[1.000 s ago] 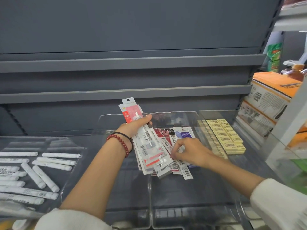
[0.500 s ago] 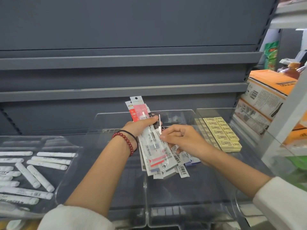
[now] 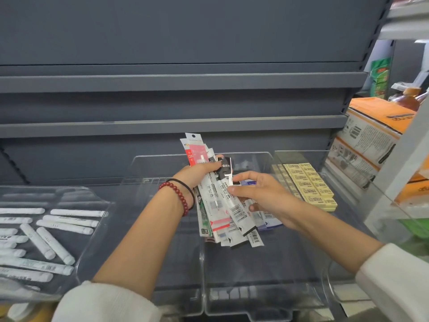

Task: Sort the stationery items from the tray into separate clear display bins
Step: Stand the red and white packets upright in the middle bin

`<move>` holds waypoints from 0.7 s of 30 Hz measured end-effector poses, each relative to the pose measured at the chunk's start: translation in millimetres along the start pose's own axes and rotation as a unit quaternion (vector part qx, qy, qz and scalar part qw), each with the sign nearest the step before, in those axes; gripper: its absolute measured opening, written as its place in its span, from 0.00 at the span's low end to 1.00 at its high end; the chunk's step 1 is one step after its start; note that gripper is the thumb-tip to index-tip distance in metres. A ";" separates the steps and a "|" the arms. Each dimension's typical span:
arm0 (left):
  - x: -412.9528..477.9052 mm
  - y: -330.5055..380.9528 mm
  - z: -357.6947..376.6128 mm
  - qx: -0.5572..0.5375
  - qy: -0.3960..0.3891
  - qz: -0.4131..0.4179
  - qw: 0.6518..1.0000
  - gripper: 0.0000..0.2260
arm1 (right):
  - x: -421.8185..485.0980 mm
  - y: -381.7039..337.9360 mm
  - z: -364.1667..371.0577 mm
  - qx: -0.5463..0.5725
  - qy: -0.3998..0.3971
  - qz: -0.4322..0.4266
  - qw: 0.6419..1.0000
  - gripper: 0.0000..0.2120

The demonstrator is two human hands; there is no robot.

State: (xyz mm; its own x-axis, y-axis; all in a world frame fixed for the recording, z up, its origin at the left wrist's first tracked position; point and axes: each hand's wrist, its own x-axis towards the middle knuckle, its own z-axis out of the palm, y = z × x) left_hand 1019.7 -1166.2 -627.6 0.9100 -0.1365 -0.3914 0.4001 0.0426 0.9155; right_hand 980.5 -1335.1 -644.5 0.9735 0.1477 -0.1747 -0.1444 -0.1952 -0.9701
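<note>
Grey shelving [image 3: 176,82] fills the back, and below it sits the clear centre bin [image 3: 267,263], our landmark. Hard against its left wall is a second bin [image 3: 144,182]. Further left again comes a third bin [image 3: 97,194], scattered with white tubes [image 3: 58,226] lying at all angles. Right of the centre bin a fourth bin [image 3: 348,205] carries yellow erasers [image 3: 311,184] packed in neat rows. Beyond that, orange-and-white boxes [image 3: 371,133] are stacked two high.

Now the hands, both up over the back half of the centre bin! The left hand [image 3: 197,175] grips a thick fan of packets [image 3: 222,205], thumb clamped across them, tops poking up past the bin's rear wall and barcoded ends hanging down. The right hand [image 3: 264,194] pinches into the fan from the right, thumb on top, one fingertip showing underneath. More packets lie under that hand. A red bead bracelet [image 3: 176,196] and a thin black band circle the left wrist.
</note>
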 end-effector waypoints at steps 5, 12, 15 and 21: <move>-1.0 1.6 -7.5 -0.020 -0.001 0.020 1.000 0.13 | 2.2 -2.3 0.7 0.017 0.015 0.017 1.000 0.18; -6.1 4.7 -29.2 -0.113 -0.013 0.048 0.992 0.07 | 13.2 -0.3 1.0 0.053 0.103 -0.018 0.993 0.06; -12.1 5.2 -41.2 -0.110 0.004 0.036 0.993 0.05 | 22.1 5.0 -1.4 0.036 0.143 -0.020 0.989 0.06; -21.0 2.6 -53.7 -0.052 0.018 0.011 0.998 0.10 | 40.1 16.7 -7.2 -0.106 0.182 -0.045 0.976 0.02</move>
State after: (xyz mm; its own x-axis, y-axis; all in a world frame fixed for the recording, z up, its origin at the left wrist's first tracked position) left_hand 1007.5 -1110.1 -622.1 0.9217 -0.0981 -0.3753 0.3865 0.1487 0.9102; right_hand 1018.5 -1339.5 -666.4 0.9846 -0.1737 0.0187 -0.0531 -0.4000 -0.9150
